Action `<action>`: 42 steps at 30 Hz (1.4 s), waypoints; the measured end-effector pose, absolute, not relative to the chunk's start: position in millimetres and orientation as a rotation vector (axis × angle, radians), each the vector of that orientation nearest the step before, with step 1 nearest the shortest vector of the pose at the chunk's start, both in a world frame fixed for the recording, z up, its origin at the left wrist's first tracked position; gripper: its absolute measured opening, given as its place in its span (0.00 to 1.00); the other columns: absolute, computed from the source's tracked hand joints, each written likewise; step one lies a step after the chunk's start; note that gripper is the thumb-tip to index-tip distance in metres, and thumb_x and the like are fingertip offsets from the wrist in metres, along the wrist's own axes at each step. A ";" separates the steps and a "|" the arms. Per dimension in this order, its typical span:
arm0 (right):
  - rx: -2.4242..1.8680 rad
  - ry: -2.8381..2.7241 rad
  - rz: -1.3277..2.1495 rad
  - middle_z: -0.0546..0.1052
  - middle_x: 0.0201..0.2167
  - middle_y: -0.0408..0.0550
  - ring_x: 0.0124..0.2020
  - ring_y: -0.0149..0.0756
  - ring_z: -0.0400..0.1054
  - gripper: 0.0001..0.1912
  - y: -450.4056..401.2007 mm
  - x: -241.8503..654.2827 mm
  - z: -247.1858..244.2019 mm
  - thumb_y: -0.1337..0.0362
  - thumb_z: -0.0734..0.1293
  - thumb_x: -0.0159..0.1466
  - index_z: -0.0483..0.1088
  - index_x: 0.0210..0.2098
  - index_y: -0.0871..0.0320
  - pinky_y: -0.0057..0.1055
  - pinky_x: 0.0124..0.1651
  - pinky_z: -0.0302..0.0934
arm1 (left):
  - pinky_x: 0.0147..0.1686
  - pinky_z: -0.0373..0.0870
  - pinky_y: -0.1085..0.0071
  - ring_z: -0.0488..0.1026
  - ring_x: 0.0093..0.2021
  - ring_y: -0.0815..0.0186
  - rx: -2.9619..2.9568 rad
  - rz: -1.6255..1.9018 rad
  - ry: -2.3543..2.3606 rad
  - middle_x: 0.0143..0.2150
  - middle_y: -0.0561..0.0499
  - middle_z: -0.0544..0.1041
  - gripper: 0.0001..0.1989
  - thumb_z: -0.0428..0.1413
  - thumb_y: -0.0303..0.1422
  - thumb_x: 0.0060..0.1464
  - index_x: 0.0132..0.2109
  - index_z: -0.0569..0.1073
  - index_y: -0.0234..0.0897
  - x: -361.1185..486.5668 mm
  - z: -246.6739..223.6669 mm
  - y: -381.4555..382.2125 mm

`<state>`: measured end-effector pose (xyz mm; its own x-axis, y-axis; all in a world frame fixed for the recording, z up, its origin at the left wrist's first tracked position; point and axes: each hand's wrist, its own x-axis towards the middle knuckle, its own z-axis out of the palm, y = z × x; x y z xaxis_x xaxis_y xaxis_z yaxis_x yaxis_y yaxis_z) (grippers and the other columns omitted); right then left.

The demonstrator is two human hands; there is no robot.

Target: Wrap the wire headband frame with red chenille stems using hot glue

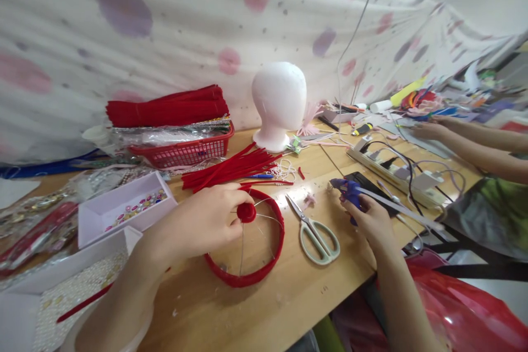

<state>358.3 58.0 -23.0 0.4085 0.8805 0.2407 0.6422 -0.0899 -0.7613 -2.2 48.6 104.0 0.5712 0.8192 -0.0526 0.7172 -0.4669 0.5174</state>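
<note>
A red fuzzy ring [277,253] with thin wire spokes lies on the wooden table, a small red disc [246,213] near its middle. Over the ring's left side, my left hand [210,214] is closed, with thumb and fingers pinching at the red disc's edge. My right hand [371,220] is wrapped round a blue glue gun [350,191], and a long whitish glue stick [396,209] sticks out of its back. The gun's nozzle points left above the table. Between the two hands rest scissors [317,242] with pale green handles, blades slightly apart.
Red pipe cleaners [235,168] are heaped behind the ring. A red basket [185,151] and a white foam head [279,99] stand at the back. White boxes [93,234] of gems and beads fill the left. A power strip [396,176] and another person's arms [474,140] are at right.
</note>
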 end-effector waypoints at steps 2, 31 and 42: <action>-1.844 -1.309 0.338 0.80 0.32 0.53 0.34 0.46 0.74 0.26 60.8 358.0 -24.8 0.48 0.65 0.59 0.77 0.44 0.63 0.37 0.36 0.67 | 0.41 0.67 0.66 0.75 0.40 0.62 2.313 0.280 1.228 0.41 0.52 0.79 0.13 0.50 0.24 0.49 0.38 0.76 0.40 -1.9 105.5 47.9; -1.411 -1.955 0.317 0.81 0.40 0.50 0.42 0.42 0.77 0.09 -63.2 263.9 39.0 0.62 0.62 0.69 0.73 0.44 0.52 0.34 0.42 0.70 | 0.16 0.53 0.74 0.55 0.18 0.73 1.614 1.327 1.505 0.29 0.54 0.78 0.16 0.59 0.38 0.56 0.52 0.80 0.46 2.4 129.8 0.0; -1.105 -2.074 1.083 0.83 0.41 0.47 0.40 0.41 0.78 0.22 -81.1 208.8 9.1 0.64 0.67 0.65 0.69 0.58 0.49 0.33 0.45 0.72 | 0.22 0.73 0.73 0.74 0.26 0.70 1.184 1.683 1.171 0.49 0.51 0.80 0.21 0.48 0.35 0.67 0.64 0.68 0.56 82.5 68.2 -68.7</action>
